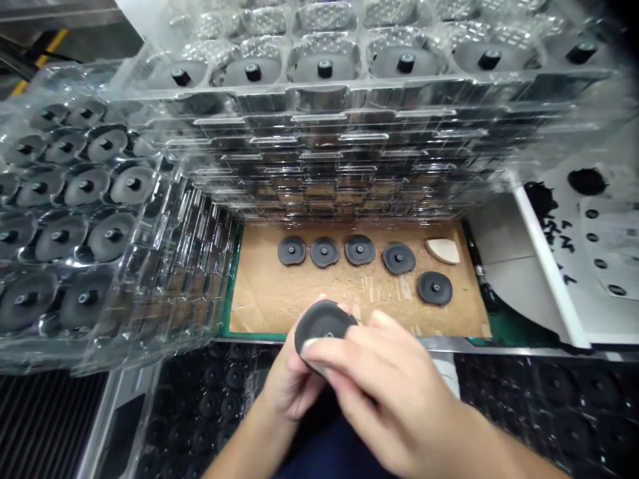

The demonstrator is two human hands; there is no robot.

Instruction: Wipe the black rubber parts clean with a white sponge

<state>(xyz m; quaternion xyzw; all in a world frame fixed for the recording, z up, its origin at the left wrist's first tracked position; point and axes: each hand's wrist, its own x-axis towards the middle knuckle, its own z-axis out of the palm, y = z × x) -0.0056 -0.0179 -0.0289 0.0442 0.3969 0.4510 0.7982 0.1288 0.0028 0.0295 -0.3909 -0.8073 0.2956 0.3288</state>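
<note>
My left hand (292, 382) is closed around a black round dished part (319, 319) with a small raised stud at its middle, holding it up just in front of the work board. Over the part's near side lies my right hand (394, 379), its fingers bent and pinched together at the rim. Anything small between those fingertips is hidden. Several similar black parts, such as one dished part (359, 249), lie beyond my hands on the brown cardboard (264, 306). Nearest to my right hand among them is another dished part (434, 288).
Tall stacked clear plastic trays (324, 120) rise behind the cardboard, loaded with similar parts. More stacked trays (144, 219) stand left. A pale wedge-shaped piece (442, 251) and a dark pen-like tool (482, 273) lie right. Beyond a white divider (549, 259) are small black bits (552, 229).
</note>
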